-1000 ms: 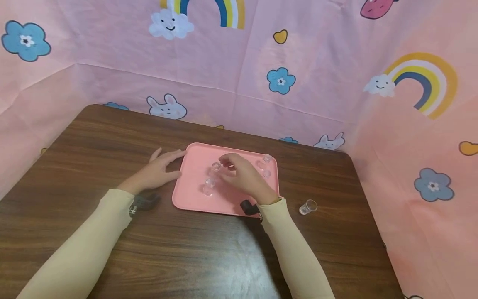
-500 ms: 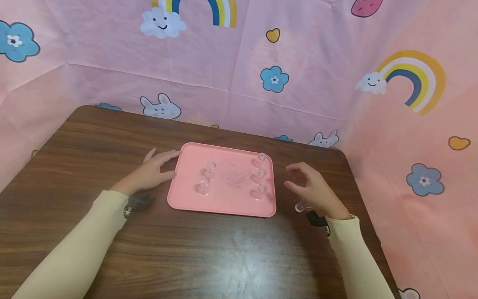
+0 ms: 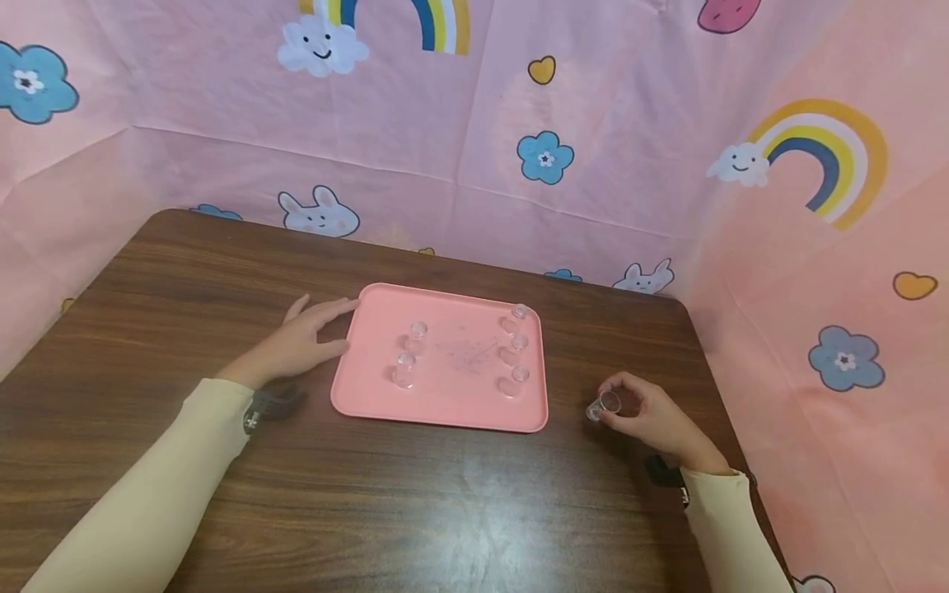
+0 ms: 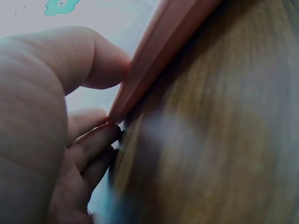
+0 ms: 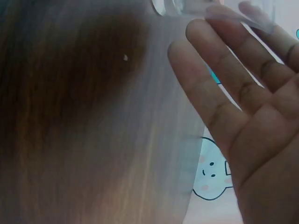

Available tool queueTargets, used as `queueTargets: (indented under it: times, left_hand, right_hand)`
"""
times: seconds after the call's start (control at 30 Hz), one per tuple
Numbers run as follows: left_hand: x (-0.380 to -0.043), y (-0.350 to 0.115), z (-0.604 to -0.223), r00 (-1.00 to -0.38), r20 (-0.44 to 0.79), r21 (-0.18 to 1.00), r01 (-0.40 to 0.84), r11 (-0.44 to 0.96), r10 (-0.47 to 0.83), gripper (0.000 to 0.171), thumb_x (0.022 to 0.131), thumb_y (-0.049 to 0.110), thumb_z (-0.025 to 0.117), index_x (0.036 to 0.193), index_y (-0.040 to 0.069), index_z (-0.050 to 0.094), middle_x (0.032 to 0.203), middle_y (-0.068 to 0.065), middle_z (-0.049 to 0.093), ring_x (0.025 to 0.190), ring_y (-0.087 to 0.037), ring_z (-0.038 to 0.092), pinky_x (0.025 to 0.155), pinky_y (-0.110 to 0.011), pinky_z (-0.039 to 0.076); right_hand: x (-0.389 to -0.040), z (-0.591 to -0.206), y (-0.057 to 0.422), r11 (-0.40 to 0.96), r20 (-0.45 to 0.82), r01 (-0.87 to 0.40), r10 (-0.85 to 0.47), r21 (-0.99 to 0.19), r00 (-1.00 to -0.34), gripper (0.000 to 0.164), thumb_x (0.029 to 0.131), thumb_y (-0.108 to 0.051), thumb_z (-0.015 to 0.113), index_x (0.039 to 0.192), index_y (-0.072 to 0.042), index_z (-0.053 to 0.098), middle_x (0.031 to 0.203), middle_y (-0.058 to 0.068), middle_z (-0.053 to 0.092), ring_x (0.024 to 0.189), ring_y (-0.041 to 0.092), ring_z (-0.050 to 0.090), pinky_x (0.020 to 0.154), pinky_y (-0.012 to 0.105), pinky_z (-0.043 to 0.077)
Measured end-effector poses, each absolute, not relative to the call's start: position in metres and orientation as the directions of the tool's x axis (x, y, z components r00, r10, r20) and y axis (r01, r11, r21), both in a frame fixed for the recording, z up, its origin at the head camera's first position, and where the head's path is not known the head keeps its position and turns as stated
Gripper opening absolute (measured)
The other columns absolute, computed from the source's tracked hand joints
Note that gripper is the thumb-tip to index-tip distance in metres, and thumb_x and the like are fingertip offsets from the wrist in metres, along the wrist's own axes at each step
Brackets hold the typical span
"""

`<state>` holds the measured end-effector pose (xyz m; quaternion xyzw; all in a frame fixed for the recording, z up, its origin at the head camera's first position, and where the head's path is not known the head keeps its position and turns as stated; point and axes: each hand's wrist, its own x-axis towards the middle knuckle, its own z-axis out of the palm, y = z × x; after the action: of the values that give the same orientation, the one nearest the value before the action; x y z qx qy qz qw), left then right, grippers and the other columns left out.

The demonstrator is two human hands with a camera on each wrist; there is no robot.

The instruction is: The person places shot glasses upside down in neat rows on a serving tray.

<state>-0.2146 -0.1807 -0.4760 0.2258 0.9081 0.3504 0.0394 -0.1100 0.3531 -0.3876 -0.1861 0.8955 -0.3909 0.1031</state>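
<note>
At the right side of the table, a small clear shot glass (image 3: 608, 403) is between the thumb and fingers of my right hand (image 3: 656, 416), which pinches it. In the right wrist view part of the glass (image 5: 201, 6) shows at the top, against the fingers; the thumb is out of sight there. My left hand (image 3: 296, 339) lies at the left edge of the pink tray (image 3: 445, 414), fingers extended. Its thumb and fingertips touch the tray's rim (image 4: 140, 70) in the left wrist view.
On the tray, two clear shot glasses (image 3: 405, 371) stand toward the left and three more glasses (image 3: 519, 343) line the right side. Dark marks (image 3: 470, 352) lie between them. A patterned pink cloth (image 3: 445, 123) bounds the wooden table (image 3: 385, 502) behind and beside.
From over the tray, my right hand has moved right to the glass on the table and taken hold of it. A third glass now stands on the tray's right side. My left hand stays put.
</note>
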Motion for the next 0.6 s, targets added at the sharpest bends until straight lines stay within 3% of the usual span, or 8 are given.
queueTargets:
  times: [0.23,0.6]
  left_hand:
    - [-0.214,-0.181,-0.475,-0.895,0.094,0.656,0.386,0.649,0.437,0.065,0.089,0.029,0.065,0.146,0.016,0.038,0.15,-0.011,0.037,0.139,-0.033,0.03,0.116,-0.05,-0.009]
    - [-0.211,-0.181,-0.471,-0.89,0.102,0.66,0.395,0.639,0.445,0.064,0.089,0.026,0.065,0.146,0.013,0.037,0.15,-0.011,0.037,0.139,-0.032,0.029,0.116,-0.052,-0.007]
  right_hand:
    - [-0.123,-0.417,0.366,0.648,0.035,-0.342,-0.437,-0.68,-0.899,0.031,0.082,-0.013,0.075,0.108,-0.008,0.058,0.096,0.003,0.064,0.085,0.015,0.061,0.076,0.024,0.054]
    - [-0.138,-0.419,0.351,0.664,0.002,-0.308,-0.419,-0.681,-0.908,0.032,0.083,-0.019,0.075,0.111,-0.012,0.06,0.097,-0.001,0.064,0.09,0.018,0.06,0.077,0.028,0.054]
